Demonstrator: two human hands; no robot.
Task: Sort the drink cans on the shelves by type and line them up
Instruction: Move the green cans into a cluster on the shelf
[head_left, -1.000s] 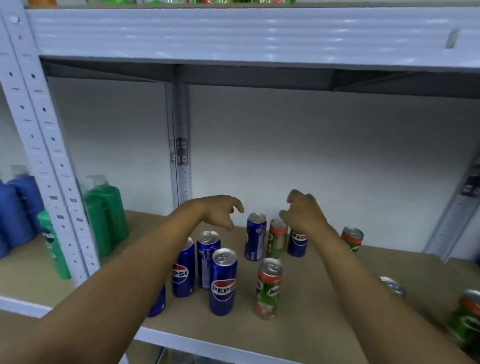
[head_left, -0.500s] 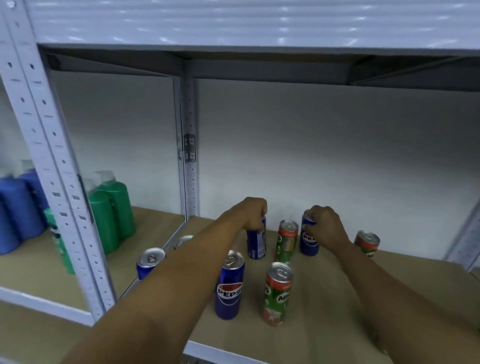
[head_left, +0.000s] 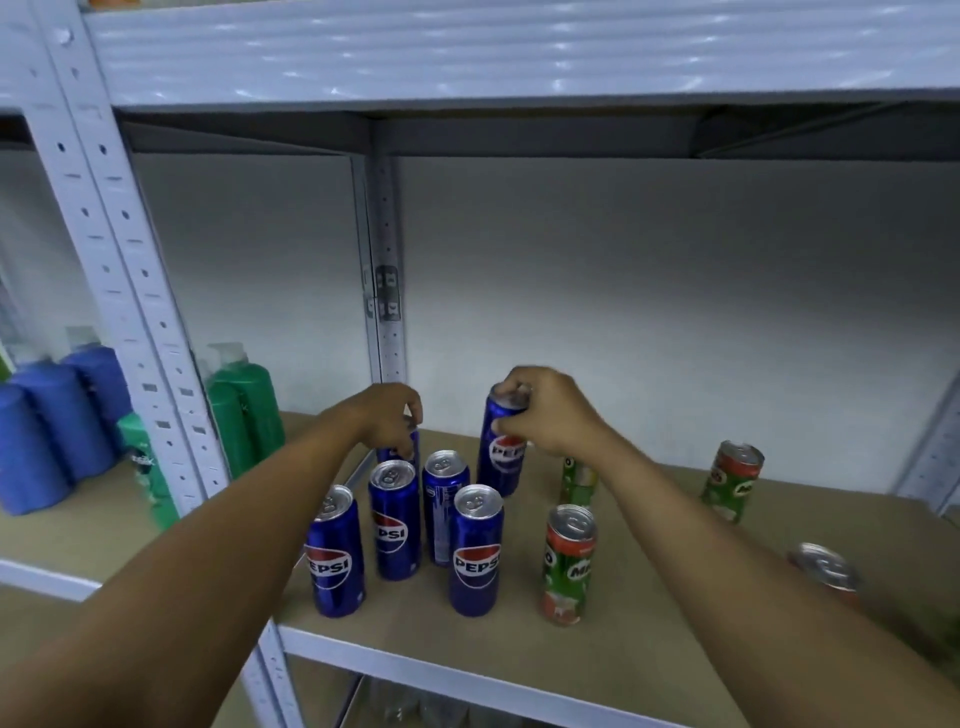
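Note:
Several blue Pepsi cans stand in a cluster on the wooden shelf board, among them a front can and a left can. My left hand grips the top of a blue can at the back of the cluster, mostly hidden by the fingers. My right hand holds another Pepsi can by its top, just right of the cluster. Green and red Milo cans stand to the right: one in front, one behind my right forearm, one further right.
A white perforated upright divides this bay from the left one, where blue bottles and green bottles stand. A rear post sits behind the cans. Another can top shows at the right, partly behind my forearm.
Both hands drew their Pepsi cans leftward and nearer. The left hand's can now sits at the back of the blue cluster, and the right hand's can has left the Milo cans.

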